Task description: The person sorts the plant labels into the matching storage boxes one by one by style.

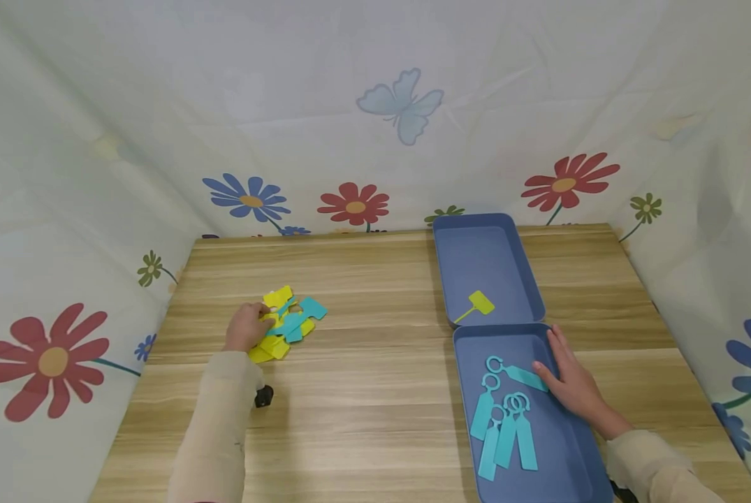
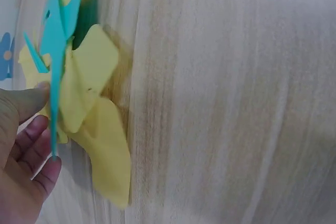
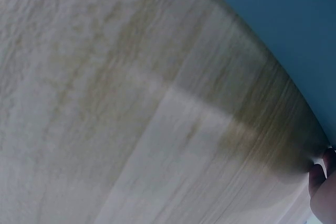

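Observation:
On the left of the table lies a loose pile of yellow plant labels (image 1: 273, 347) and teal ones. My left hand (image 1: 246, 327) is at its near left side. In the left wrist view, thumb and fingers (image 2: 48, 174) pinch a thin teal plant label (image 2: 54, 72) in front of yellow ones (image 2: 97, 56). My right hand (image 1: 573, 384) grips the right wall of the near half of a blue box (image 1: 570, 447), thumb inside, fingers outside. Several teal hang tags with ring hooks (image 1: 506, 440) lie in that half; one teal tag (image 1: 522, 377) reaches the thumb.
The box's far half (image 1: 485, 255) lies open beyond the near one, with one yellow T-shaped label (image 1: 480, 302) in its near left corner. Wood-grain table (image 1: 375, 391) stretches between pile and box. A flower-printed white curtain (image 1: 300, 105) stands behind the table and along both sides.

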The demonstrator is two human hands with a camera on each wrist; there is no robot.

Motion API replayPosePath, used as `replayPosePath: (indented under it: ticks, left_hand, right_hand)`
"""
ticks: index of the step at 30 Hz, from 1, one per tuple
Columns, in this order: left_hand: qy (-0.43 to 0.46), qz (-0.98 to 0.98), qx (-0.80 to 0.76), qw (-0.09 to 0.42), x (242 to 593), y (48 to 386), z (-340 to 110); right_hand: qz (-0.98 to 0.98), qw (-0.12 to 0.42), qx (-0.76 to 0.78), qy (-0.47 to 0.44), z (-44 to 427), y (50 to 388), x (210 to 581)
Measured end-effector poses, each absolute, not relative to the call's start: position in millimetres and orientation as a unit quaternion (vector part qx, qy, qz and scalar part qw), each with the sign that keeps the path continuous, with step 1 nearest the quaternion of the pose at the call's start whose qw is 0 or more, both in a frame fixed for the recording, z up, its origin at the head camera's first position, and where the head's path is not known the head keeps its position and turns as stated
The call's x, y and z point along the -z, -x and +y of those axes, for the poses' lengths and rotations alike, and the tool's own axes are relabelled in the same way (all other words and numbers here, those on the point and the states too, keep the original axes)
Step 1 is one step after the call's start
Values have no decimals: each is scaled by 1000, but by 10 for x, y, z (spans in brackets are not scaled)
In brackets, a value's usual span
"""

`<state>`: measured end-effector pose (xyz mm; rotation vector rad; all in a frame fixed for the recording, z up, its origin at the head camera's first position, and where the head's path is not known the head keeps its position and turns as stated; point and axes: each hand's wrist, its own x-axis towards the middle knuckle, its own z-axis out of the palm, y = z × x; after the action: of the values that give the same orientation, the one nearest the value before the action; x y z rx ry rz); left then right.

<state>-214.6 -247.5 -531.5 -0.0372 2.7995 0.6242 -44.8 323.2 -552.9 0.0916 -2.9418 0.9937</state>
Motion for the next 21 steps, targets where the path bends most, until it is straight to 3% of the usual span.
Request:
replayPosePath:
  ticks: [15, 21]
  left_hand:
    - [103, 897, -363, 231, 5278, 2127, -2601]
    - [87, 860, -417, 281, 5203, 2135, -2641]
  right_hand:
    - [-947, 10, -319, -25, 3221, 440, 5514]
    - [-948, 12, -318, -27, 3229, 444, 5523]
